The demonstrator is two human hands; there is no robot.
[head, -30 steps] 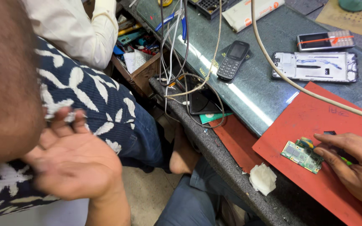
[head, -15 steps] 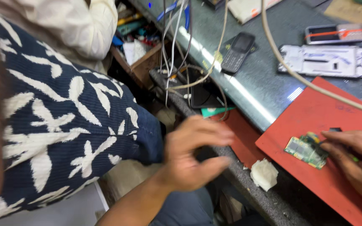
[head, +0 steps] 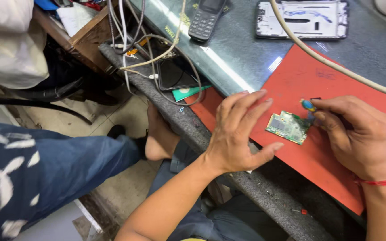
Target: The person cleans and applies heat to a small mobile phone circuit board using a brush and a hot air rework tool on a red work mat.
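While the head camera looks down, a red mat (head: 336, 147) fills the right half of the frame on a grey table (head: 242, 58). At centre right, on the mat, lies a small green circuit board (head: 288, 127), flat and bare, out of any phone.

At centre, the left hand (head: 237, 131) hovers over the mat's left edge, its fingers (head: 251, 105) spread open and empty, the thumb stretched toward the board without touching it. At right, the right hand (head: 358, 131), a red thread on its wrist, has its fingers closed on a thin dark tool (head: 310, 106) with a blue and yellow end, held just above the board's upper right corner. Whether the tool touches the board cannot be told.

Along the top of the frame lie a dark keypad phone (head: 206, 18) and an open phone frame (head: 302, 20), well apart from the board. A pale cable (head: 336, 64) crosses the mat's upper right. A second phone (head: 175, 73) lies among wires at upper centre.

Judging by this, the board is already out and being worked on; nothing is back in the frame.

At left, another person's blue trouser leg (head: 68, 165) and bare foot (head: 157, 138) show.
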